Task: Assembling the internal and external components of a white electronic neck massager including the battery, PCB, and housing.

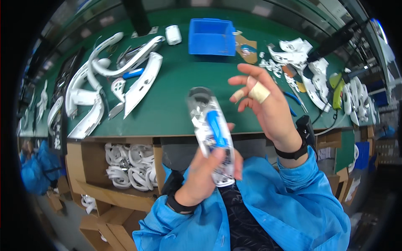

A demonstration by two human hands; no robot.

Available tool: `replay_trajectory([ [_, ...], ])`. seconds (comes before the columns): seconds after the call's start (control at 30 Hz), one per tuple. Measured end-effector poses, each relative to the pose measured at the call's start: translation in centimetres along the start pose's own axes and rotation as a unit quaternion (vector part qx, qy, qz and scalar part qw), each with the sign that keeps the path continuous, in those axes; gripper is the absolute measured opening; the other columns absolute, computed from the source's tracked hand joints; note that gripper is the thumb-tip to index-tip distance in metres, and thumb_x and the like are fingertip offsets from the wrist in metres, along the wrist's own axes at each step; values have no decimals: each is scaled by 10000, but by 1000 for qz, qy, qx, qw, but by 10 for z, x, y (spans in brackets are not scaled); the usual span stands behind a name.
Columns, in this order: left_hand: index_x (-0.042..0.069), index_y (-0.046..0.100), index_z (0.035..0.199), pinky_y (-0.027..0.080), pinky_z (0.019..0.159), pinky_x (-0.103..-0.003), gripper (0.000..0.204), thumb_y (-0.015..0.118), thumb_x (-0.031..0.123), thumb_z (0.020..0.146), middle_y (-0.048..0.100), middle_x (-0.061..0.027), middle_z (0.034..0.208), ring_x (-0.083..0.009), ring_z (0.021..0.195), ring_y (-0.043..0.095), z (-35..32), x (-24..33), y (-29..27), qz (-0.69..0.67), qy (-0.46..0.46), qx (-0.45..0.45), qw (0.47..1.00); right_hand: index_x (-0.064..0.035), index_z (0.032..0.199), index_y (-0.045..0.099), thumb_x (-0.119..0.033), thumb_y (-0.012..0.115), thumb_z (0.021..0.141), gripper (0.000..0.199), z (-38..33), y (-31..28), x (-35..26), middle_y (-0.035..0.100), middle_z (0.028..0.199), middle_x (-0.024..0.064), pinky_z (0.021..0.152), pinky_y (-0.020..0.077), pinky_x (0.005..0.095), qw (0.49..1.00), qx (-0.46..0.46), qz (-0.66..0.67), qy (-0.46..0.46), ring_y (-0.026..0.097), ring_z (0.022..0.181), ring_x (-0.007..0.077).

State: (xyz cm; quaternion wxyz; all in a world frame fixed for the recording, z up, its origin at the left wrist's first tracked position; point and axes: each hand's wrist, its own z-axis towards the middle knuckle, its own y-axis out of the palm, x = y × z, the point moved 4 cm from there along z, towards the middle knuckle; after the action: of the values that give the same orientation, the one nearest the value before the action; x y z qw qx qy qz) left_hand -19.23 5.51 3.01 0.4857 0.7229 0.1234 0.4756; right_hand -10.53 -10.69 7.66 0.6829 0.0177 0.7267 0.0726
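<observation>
My left hand is closed round the lower part of a long white plastic housing, tilted in front of my body at the table's near edge. Inside the housing lies a bright blue, elongated piece, and a dark ring shows at its blurred far end. To the right, my right hand is raised over the green table. Its fingers are apart and slightly curled, with nothing between them. Tan tape wraps two of its fingers. Blue-handled pliers lie just right of that hand.
A blue bin stands at the back beside a white cylinder. Curved white housings lie at left. White parts and a green power tool are at right. Below the table edge, a cardboard box holds several white rings.
</observation>
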Motion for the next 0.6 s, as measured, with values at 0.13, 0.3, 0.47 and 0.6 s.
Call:
replay_trajectory([
  [0.13,40,298,1545,576,646,-367,619,455,391,1061,640,-155,849,-226,685,667,7,5,-14,-94,-12,51,994,-27,1294,555,-232,584,1031,335,-7,-37,-2,647,1133,93,736,479,266,996,78,52,-5,623,878,136],
  [0.3,44,333,1527,580,639,-355,601,408,421,1065,631,-135,834,-211,707,678,27,0,-14,-77,-28,82,993,-37,1246,576,-196,587,1022,275,-27,-76,-2,657,1042,62,719,471,259,984,139,103,-31,609,798,105],
  [0.47,41,382,1516,509,626,-334,582,407,414,1070,572,-57,851,-152,691,572,42,4,-8,-10,-16,121,993,-53,1190,606,-165,578,1016,210,-44,-100,9,661,957,49,685,462,249,976,190,109,-16,588,758,92],
  [0.6,75,349,1526,527,714,-388,555,437,381,1071,601,-108,891,-217,751,620,46,9,-20,-102,-5,96,990,-41,1176,599,-143,574,998,207,-42,-87,22,648,942,35,700,463,242,985,153,81,16,577,771,90],
])
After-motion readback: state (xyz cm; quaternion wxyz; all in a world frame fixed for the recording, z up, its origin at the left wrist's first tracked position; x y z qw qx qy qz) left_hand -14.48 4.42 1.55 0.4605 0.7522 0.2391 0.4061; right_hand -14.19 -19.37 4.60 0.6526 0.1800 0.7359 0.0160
